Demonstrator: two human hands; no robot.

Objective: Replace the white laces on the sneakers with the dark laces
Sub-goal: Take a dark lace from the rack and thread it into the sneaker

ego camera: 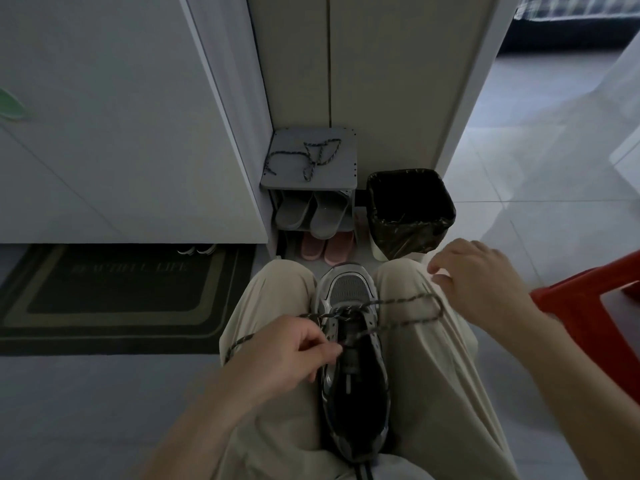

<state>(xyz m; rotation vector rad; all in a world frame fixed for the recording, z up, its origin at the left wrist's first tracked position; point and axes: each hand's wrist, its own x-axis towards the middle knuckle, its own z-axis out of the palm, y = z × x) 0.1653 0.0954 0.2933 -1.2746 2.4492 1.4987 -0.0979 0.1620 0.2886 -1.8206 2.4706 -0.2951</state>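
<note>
A grey and silver sneaker (349,344) lies wedged between my thighs, toe pointing away. A dark speckled lace (408,311) runs through its front eyelets and loops out over my right thigh. My left hand (294,351) pinches one end of that lace beside the eyelets on the shoe's left side. My right hand (481,282) hovers above my right knee with fingers loosely curled, holding nothing; the lace loop lies just under it. A second dark lace (308,155) lies loose on top of a small grey shoe rack (346,181).
The rack holds grey slippers (311,213) and pink slippers (327,249). A bin with a dark liner (410,213) stands right of it. A red plastic stool (588,317) is at my right. A dark doormat (121,296) lies on the left by a white cabinet.
</note>
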